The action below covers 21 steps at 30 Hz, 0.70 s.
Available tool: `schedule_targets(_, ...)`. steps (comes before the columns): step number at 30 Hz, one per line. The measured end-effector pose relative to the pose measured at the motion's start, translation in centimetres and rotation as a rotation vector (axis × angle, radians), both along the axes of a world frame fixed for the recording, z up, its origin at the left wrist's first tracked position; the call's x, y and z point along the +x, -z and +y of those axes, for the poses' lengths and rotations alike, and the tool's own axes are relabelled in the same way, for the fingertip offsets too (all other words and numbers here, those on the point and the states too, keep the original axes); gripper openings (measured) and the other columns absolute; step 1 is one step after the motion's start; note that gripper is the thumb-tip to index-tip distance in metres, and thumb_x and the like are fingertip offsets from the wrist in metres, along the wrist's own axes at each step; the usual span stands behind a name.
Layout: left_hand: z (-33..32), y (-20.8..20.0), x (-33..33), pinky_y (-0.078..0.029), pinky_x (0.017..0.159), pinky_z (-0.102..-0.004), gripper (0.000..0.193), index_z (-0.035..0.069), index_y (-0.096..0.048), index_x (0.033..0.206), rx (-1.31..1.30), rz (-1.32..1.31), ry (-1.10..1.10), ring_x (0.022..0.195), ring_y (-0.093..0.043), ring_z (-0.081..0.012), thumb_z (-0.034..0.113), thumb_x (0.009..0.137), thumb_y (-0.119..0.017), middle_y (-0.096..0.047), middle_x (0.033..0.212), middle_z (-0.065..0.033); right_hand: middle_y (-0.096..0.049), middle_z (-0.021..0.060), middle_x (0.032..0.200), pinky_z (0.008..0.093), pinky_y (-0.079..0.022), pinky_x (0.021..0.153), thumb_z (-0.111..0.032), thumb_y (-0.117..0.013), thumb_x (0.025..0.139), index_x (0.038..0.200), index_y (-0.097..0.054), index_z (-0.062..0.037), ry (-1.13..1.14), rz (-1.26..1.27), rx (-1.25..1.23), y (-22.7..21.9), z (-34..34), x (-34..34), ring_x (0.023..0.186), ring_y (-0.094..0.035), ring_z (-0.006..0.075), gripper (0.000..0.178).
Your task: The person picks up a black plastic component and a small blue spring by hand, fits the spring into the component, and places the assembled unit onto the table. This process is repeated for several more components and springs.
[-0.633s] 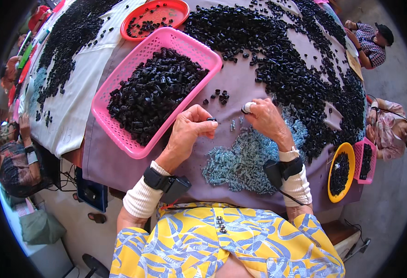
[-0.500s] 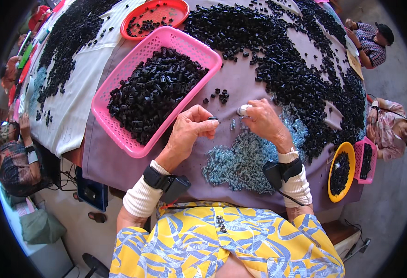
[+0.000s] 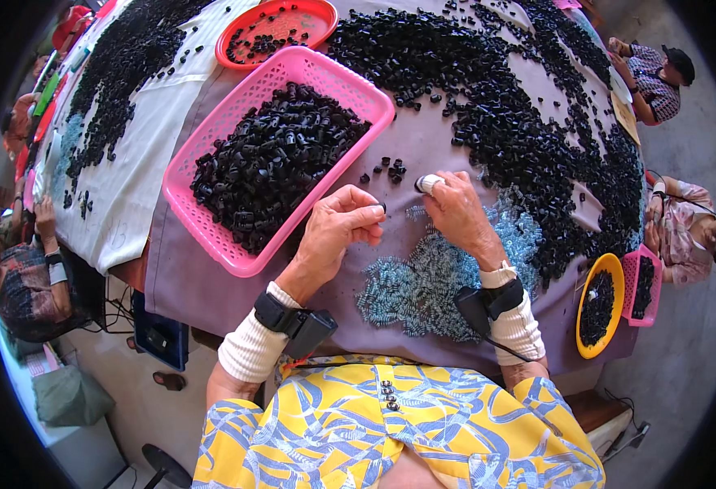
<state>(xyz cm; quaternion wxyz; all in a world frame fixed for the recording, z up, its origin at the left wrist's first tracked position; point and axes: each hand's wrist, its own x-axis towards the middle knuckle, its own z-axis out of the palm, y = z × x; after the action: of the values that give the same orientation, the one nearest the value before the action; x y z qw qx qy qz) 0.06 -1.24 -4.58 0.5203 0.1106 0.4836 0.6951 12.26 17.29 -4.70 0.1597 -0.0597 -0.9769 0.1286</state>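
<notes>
My left hand (image 3: pixel 343 224) pinches a small black plastic piece (image 3: pixel 384 208) between thumb and forefinger, beside the pink basket (image 3: pixel 203 238). My right hand (image 3: pixel 458 210) is closed, with a white wrapping on one finger. Something dark shows by that wrapped fingertip, too small to name. Under and below my right hand spreads a heap of small pale-blue metal coil springs (image 3: pixel 423 285). Black plastic pieces (image 3: pixel 272 155) fill much of the basket. A few loose black pieces (image 3: pixel 395 171) lie on the cloth just beyond my hands.
A wide spread of black pieces (image 3: pixel 521 122) covers the far right of the purple cloth (image 3: pixel 203 281). At the back stands a red tray (image 3: pixel 313 33); a yellow tray (image 3: pixel 584 326) sits at the right edge. Other people (image 3: pixel 655 77) are around the table.
My right hand has shifted slightly up and its wrapped finger points further left. My left hand stays nearly in place, still pinching the black piece.
</notes>
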Motion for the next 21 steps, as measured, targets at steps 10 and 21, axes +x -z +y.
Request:
schedule_targets(10,0.2,0.4,0.1,-0.051,0.064,-0.0285,0.010,0.004,-0.057,0.090,0.037,-0.057,-0.007,0.068,-0.060,-0.0159,0.007,0.083,-0.063,-0.062,0.082,-0.0073,-0.055,0.0077,0.076,0.0373,-0.039,0.075,-0.006,-0.061,0.071,0.073,-0.060,-0.0066,-0.060,-0.111,0.036,-0.1,0.1,0.7,0.081,-0.055,0.0247,0.003)
schedule_targets(21,0.4,0.7,0.0,-0.052,0.066,-0.0301,0.012,0.003,-0.057,0.095,0.086,-0.107,0.001,0.069,-0.061,-0.0152,0.005,0.084,-0.062,-0.063,0.084,-0.0090,-0.058,0.0073,0.080,0.0375,-0.038,0.078,-0.010,-0.064,0.070,0.074,-0.060,-0.0069,-0.074,-0.077,0.004,-0.4,-0.9,0.2,0.083,-0.055,0.0241,0.007)
